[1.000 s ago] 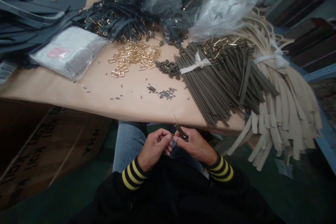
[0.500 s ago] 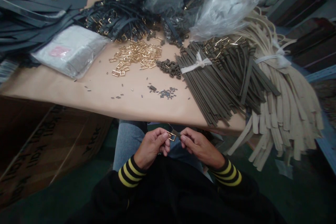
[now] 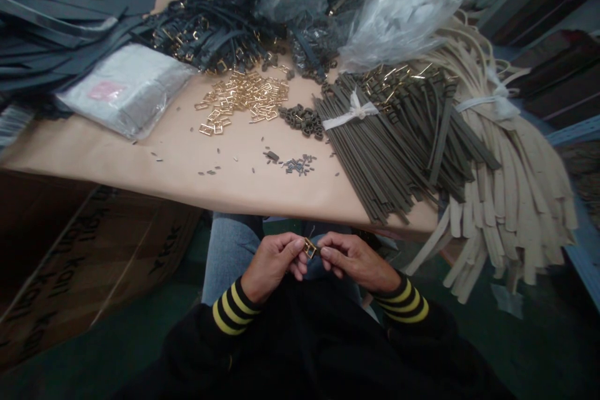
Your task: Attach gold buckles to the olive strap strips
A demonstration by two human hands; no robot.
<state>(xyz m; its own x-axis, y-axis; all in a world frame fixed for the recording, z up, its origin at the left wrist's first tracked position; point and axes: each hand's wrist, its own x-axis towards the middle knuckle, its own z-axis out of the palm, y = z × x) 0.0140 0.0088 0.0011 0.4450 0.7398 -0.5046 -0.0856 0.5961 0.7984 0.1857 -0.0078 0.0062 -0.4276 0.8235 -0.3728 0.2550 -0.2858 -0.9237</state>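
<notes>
Over my lap, in front of the table edge, my left hand (image 3: 277, 262) pinches a small gold buckle (image 3: 310, 249) between thumb and fingers. My right hand (image 3: 355, 260) is closed at the buckle's right side on the end of a dark strap, most of which is covered by the fingers. The strap end meets the buckle; whether it passes through the frame I cannot tell. Beyond the hands on the table lie a heap of gold buckles (image 3: 248, 95), a cluster of dark strap loops (image 3: 302, 121) and small dark metal pieces (image 3: 299, 165).
A bundle of olive straps (image 3: 375, 150) tied with white ribbon lies right, beside beige straps (image 3: 510, 200) hanging off the table (image 3: 187, 181). A plastic-wrapped white packet (image 3: 126, 90) sits left. Dark buckled straps (image 3: 201, 37) are piled behind. Below left stands a cardboard box (image 3: 117, 256).
My hands have come slightly closer together and lower. The buckle has tilted, and the dark strap end that showed between it and my right fingers is now mostly covered.
</notes>
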